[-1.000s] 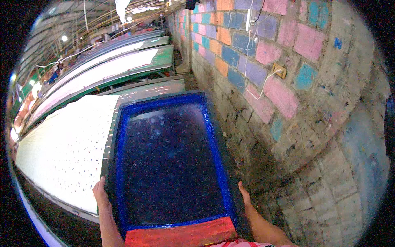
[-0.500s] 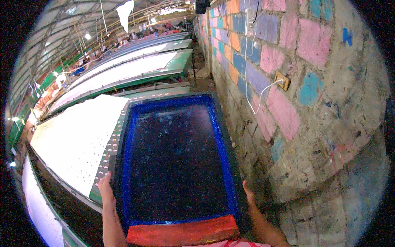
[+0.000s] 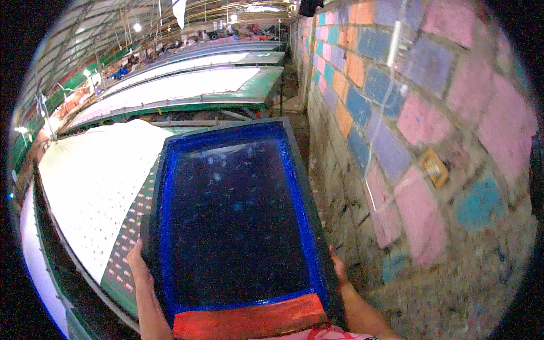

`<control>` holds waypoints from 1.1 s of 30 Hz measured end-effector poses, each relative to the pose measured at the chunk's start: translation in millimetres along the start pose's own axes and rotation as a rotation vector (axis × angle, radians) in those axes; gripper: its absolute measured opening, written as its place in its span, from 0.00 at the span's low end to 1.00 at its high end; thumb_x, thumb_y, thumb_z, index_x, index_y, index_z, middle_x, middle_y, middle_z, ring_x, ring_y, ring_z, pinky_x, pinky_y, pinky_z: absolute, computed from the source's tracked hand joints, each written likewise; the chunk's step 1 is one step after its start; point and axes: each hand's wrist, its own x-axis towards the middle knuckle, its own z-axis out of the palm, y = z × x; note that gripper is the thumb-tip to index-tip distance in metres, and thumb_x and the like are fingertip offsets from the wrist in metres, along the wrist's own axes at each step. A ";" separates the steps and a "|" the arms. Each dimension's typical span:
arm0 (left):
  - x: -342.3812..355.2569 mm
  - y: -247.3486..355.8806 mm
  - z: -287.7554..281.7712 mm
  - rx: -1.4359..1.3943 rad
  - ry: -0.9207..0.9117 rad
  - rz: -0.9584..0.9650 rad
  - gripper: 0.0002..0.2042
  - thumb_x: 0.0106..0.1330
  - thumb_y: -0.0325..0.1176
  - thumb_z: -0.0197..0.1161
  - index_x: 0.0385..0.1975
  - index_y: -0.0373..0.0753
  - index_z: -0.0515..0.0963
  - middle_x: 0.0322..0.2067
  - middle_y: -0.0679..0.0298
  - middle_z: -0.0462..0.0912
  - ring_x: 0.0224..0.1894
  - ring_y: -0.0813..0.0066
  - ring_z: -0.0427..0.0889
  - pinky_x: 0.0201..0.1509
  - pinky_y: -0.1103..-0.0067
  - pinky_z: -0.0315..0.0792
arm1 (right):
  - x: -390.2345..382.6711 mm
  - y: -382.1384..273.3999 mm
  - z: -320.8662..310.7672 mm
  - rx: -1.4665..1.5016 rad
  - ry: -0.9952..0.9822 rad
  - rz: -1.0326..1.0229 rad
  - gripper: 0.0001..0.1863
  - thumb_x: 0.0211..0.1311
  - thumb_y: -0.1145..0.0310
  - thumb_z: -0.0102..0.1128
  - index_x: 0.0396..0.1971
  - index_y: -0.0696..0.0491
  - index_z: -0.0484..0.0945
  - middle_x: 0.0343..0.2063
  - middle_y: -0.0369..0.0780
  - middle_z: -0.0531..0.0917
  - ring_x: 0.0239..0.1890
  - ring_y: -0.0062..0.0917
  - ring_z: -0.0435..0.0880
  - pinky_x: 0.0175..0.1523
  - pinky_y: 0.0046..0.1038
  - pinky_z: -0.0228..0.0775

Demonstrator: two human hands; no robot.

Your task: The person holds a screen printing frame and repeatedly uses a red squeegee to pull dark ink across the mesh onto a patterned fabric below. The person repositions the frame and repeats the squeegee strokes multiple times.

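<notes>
A large screen printing frame point(image 3: 238, 226) fills the middle of the view, held in front of my body. Its mesh is dark, with wet-looking blue along the inner edges and a red band point(image 3: 249, 318) across the near end. My left hand point(image 3: 139, 260) grips the left side of the frame, thumb on the outside rail. On the opposite rail, my right hand point(image 3: 338, 266) grips at about the same height. The fingers of both hands are mostly hidden behind the frame.
A long printing table point(image 3: 122, 266) with white spotted fabric point(image 3: 96, 192) lies to the left. Further long tables point(image 3: 187, 90) stretch beyond. Close on the right runs a painted block wall point(image 3: 425, 124) with a yellow socket box point(image 3: 435, 168) and white cables.
My view has turned a little left and moved nearer the wall's socket. The frame stays in both hands and now covers less of the table's green edge.
</notes>
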 end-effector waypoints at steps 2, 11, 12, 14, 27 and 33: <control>40.7 -10.0 31.7 -0.004 0.074 0.017 0.18 0.79 0.40 0.67 0.48 0.28 0.90 0.42 0.61 0.92 0.40 0.70 0.88 0.51 0.71 0.80 | 52.8 -28.1 16.2 -0.013 0.006 -0.027 0.36 0.84 0.34 0.56 0.68 0.52 0.84 0.52 0.35 0.94 0.41 0.25 0.92 0.51 0.31 0.89; 212.3 -0.8 169.2 -0.094 0.025 -0.028 0.16 0.81 0.41 0.65 0.49 0.31 0.89 0.41 0.63 0.92 0.40 0.71 0.88 0.51 0.70 0.81 | 248.2 -145.7 98.4 -0.053 -0.006 0.078 0.38 0.83 0.32 0.56 0.67 0.53 0.84 0.51 0.35 0.94 0.45 0.24 0.94 0.53 0.32 0.89; 226.2 -0.4 181.1 -0.078 0.024 -0.023 0.16 0.81 0.41 0.65 0.50 0.31 0.89 0.42 0.63 0.92 0.41 0.71 0.89 0.51 0.70 0.81 | 265.6 -156.0 104.7 -0.095 0.015 0.075 0.38 0.84 0.33 0.55 0.68 0.53 0.84 0.53 0.35 0.94 0.45 0.25 0.94 0.53 0.32 0.89; 249.8 -1.9 208.8 -0.063 0.021 -0.017 0.17 0.82 0.41 0.64 0.52 0.32 0.89 0.44 0.62 0.93 0.42 0.71 0.90 0.52 0.70 0.82 | 300.0 -176.8 115.7 -0.101 -0.032 0.069 0.38 0.85 0.33 0.54 0.69 0.53 0.82 0.55 0.36 0.93 0.47 0.26 0.94 0.55 0.34 0.89; 392.5 -43.7 418.0 -0.102 0.133 -0.002 0.18 0.85 0.40 0.60 0.53 0.30 0.89 0.45 0.61 0.94 0.42 0.70 0.92 0.51 0.71 0.83 | 602.1 -289.5 108.9 0.180 -0.339 0.170 0.38 0.86 0.35 0.52 0.73 0.55 0.80 0.59 0.40 0.92 0.53 0.31 0.93 0.64 0.39 0.86; 458.6 -51.7 556.3 -0.065 0.155 0.022 0.19 0.85 0.41 0.61 0.54 0.30 0.89 0.46 0.61 0.94 0.43 0.71 0.92 0.51 0.72 0.82 | 740.3 -390.1 108.4 0.111 -0.378 0.179 0.36 0.88 0.36 0.50 0.70 0.54 0.83 0.57 0.37 0.92 0.50 0.27 0.92 0.59 0.30 0.85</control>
